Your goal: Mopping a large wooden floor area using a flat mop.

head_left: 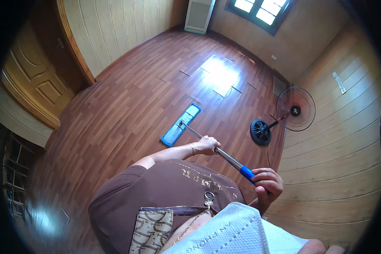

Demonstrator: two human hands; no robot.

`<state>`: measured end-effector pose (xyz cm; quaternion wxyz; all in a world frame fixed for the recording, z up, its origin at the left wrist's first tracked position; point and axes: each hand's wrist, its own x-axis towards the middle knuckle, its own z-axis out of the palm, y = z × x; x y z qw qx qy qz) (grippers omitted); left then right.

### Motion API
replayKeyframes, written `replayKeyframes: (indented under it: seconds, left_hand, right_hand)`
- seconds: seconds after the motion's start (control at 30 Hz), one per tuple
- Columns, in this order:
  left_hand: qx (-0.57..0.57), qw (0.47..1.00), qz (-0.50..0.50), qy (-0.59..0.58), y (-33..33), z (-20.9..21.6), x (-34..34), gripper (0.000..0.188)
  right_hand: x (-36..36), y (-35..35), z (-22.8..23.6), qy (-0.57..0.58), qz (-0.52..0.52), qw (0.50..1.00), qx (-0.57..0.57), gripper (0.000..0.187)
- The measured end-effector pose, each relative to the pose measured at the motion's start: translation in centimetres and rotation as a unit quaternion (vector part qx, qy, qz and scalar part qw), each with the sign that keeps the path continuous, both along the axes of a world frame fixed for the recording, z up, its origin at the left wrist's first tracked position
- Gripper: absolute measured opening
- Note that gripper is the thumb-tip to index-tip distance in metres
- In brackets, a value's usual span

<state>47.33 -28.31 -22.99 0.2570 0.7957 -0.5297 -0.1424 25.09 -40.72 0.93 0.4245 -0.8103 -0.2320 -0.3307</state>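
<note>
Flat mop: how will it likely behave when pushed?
Its mop head will probably slide easily, lying flat on smooth, glossy floorboards. The pole looks stiff: straight metal between left hand and right hand. It may swivel at the central joint.

The floor (114,106) before me is reddish-brown and planked, glaring brightly in places. On it rest a mop head (178,129), a fan (260,132) off right, and a pale cabinet (199,17) far back.

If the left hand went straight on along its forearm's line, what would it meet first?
Past the mop pole it grips, the left hand seems aimed at the fan base, though depth is unclear: it might pass above.
</note>
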Motion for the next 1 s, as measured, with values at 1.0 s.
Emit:
replayKeyframes:
  seconds: [1.0]
  left_hand:
    - [-0.556, 0.489, 0.575, 0.347, 31.3, -15.0, 0.9, 0.027]
  right_hand:
    - [23.3, 17.3, -13.0, 0.069, 0.583, 0.807, -0.071, 0.02]
